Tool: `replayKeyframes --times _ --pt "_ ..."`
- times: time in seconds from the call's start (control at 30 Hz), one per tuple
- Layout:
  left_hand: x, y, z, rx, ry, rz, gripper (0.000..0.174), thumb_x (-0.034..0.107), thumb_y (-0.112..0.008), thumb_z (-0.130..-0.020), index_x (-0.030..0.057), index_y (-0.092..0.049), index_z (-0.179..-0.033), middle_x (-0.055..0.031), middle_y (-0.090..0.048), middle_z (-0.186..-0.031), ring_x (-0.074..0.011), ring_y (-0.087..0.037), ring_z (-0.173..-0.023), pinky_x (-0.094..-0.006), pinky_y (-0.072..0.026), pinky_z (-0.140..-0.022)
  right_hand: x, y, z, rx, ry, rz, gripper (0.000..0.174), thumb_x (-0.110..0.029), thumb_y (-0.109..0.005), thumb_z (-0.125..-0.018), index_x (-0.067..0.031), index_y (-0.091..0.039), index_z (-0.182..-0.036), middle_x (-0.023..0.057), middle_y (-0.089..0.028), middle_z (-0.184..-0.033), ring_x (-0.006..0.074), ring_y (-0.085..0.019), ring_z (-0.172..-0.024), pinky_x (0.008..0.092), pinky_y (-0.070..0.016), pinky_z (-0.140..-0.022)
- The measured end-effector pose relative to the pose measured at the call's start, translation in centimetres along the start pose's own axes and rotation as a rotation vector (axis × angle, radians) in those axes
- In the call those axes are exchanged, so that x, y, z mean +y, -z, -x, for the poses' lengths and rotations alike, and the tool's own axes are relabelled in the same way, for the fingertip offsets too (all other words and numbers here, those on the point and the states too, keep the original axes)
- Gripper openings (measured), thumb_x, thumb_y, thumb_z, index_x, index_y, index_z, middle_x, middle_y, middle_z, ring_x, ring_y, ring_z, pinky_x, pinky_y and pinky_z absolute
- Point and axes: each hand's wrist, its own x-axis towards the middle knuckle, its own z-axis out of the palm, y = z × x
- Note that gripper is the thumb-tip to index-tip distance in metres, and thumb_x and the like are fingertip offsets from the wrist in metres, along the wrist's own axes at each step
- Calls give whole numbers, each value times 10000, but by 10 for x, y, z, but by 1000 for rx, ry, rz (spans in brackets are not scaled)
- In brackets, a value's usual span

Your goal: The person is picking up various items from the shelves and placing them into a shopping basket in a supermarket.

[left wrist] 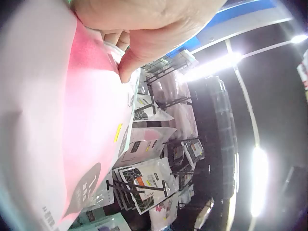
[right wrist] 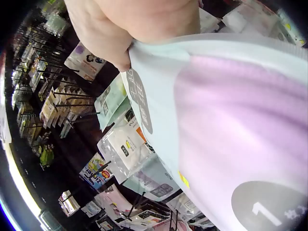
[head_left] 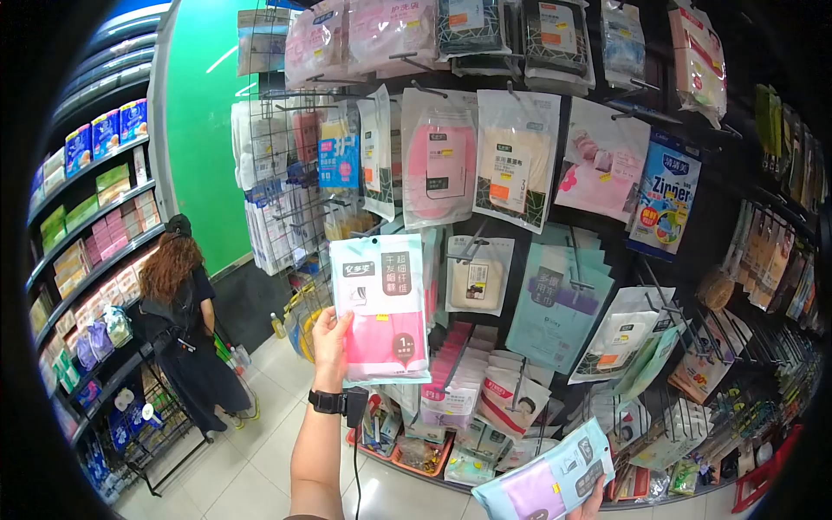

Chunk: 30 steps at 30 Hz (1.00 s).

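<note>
The left hand (head_left: 330, 347) pinches the left edge of a pink packet (head_left: 381, 308), held upright before the hanging goods. In the left wrist view that hand's thumb and fingers (left wrist: 154, 29) grip the edge of the same packet (left wrist: 91, 110). Low at the right, the right hand (head_left: 589, 503) grips a purple packet (head_left: 548, 477), which is tilted. The right wrist view shows the right hand (right wrist: 139, 24) closed on the edge of this packet (right wrist: 231, 125). The two packets are apart.
Hooks with hanging packets fill the dark display wall, among them a blue Zipper pack (head_left: 664, 195). A person (head_left: 186, 321) in dark clothes stands at the left by stocked shelves (head_left: 95, 204). Orange trays (head_left: 421, 454) sit low by the tiled floor (head_left: 260, 416).
</note>
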Motion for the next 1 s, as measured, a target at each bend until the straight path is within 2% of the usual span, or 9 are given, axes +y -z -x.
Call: replayKeyframes --times 0.43,0.63,0.7,0.73,0.77,0.83,0.87,0.9,1.0 --pt "-40 2 -47 -13 49 7 174 80 -611 -829 29 -537 -978 -59 -624 -893 -112 -590 -796 -243 -468 -728 -1 -2 8 41 62 -24 637 -440 -436 -907 -24 -276 -1362 130 -310 -1400 308 -297 -1270 463 -266 -1057" --pt "-63 -15 -74 -65 60 -70 355 111 -615 -833 13 -456 -1134 -118 -574 -1028 -169 -565 -891 -278 -460 -746 1 -5 18 36 74 -69 636 -439 -436 -908 -27 -275 -1364 132 -300 -1406 314 -285 -1277 468 -268 -1053" --pt "-77 -17 -64 133 -97 -220 465 194 -629 -829 15 -405 -1196 -145 -436 -1209 -211 -471 -1035 -331 -408 -854 1 -3 23 41 72 -82 635 -439 -436 -908 -27 -274 -1365 132 -296 -1408 316 -281 -1279 470 -268 -1052" --pt "-97 -2 -65 125 -97 -330 520 257 -633 -823 23 -388 -1217 -136 -337 -1265 -225 -383 -1096 -358 -341 -924 2 -3 23 48 73 -86 635 -439 -436 -908 -27 -274 -1365 132 -296 -1408 316 -281 -1279 470 -268 -1052" --pt "-104 -3 -51 112 -127 -428 497 256 -625 -827 27 -395 -1204 -124 -380 -1202 -219 -383 -1064 -353 -329 -928 4 -3 22 68 90 -49 609 -424 -428 -917 -10 -302 -1345 147 -331 -1385 319 -320 -1259 469 -287 -1041" --pt "-100 -23 7 -158 -39 -317 416 241 -606 -841 17 -441 -1150 -96 -508 -1033 -197 -479 -960 -325 -399 -853 8 -7 17 93 104 -12 584 -409 -420 -926 7 -330 -1326 162 -367 -1361 322 -359 -1240 469 -306 -1030" --pt "-143 -15 21 -240 -156 -414 381 220 -594 -852 9 -452 -1135 -73 -534 -972 -183 -514 -912 -308 -428 -809 11 -11 11 20 203 32 487 -370 -447 -924 -11 -403 -1251 138 -467 -1244 283 -471 -1110 430 -390 -941" --pt "-103 -39 68 -474 20 -652 378 216 -556 -879 27 -439 -1184 -77 -523 -1082 -177 -497 -1017 -322 -410 -880 14 -19 8 -54 300 77 392 -330 -475 -923 -29 -475 -1175 113 -567 -1128 243 -584 -980 391 -474 -852" --pt "-121 -53 155 -913 200 -597 467 252 -587 -865 3 -416 -1221 -112 -521 -1148 -189 -498 -1061 -331 -406 -899 27 -43 9 -135 319 234 363 -292 -495 -921 -13 -479 -1153 96 -586 -1075 202 -595 -924 333 -478 -814"
